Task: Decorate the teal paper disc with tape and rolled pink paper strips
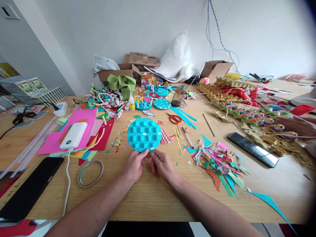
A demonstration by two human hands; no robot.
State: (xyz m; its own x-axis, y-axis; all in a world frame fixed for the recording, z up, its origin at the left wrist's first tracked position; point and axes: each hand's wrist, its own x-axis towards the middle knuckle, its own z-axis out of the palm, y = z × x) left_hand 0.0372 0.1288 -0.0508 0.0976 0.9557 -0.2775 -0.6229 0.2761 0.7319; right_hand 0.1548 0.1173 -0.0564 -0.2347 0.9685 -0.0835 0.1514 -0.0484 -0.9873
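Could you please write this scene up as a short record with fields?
Left hand: gripping near edge of blue disc
Right hand: at the same edge
Disc surface: rows of raised blue strips
Beyond disc: yellow-labelled bottle, glass jar
Right side: red-handled scissors, pen, colored paper scraps
Left side: white power bank, pink sheet, pale ring

A: can u read that yellow bottle's (132, 105) label, 10 o'clock?
B: nah, too tiny. blue cables (214, 14) at 1 get cut off up top, left hand (134, 164) at 7 has fingertips hidden behind the blue disc (144, 128)
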